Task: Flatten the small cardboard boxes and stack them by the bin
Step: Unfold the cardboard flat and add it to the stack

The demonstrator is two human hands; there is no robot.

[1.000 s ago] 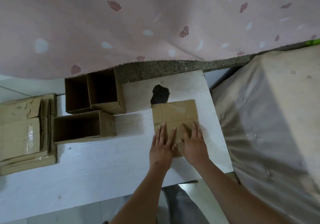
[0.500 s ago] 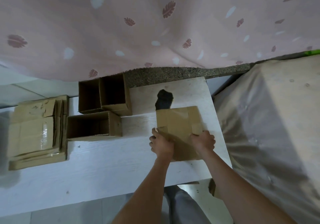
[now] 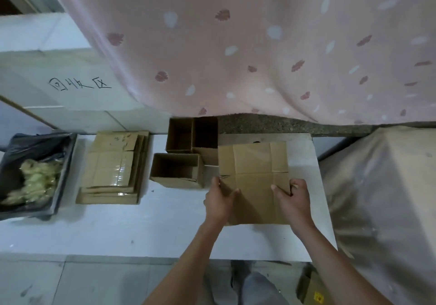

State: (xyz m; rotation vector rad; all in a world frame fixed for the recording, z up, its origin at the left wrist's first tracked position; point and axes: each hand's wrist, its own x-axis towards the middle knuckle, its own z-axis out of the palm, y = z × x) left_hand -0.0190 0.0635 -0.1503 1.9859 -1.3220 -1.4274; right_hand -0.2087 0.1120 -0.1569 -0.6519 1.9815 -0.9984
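A flattened cardboard box (image 3: 253, 170) is held up off the white table (image 3: 146, 229) by both hands. My left hand (image 3: 218, 199) grips its left edge with the thumb on top. My right hand (image 3: 293, 198) grips its right edge the same way. A stack of flattened boxes (image 3: 113, 170) lies on the table beside the bin (image 3: 30, 175), which is lined with a black bag. Three open, unflattened boxes stand in the middle: one nearer (image 3: 177, 170) and two behind it (image 3: 191, 137).
A pink patterned curtain (image 3: 259, 45) hangs across the back. A covered bulky object (image 3: 382, 198) stands to the right of the table. The white surface at the left back bears handwritten characters (image 3: 79, 84). Cardboard (image 3: 311, 290) lies on the floor near my legs.
My hands went from pressing the flattened box flat on the table to gripping its sides and lifting it. The view has swung left, bringing the bin into sight.
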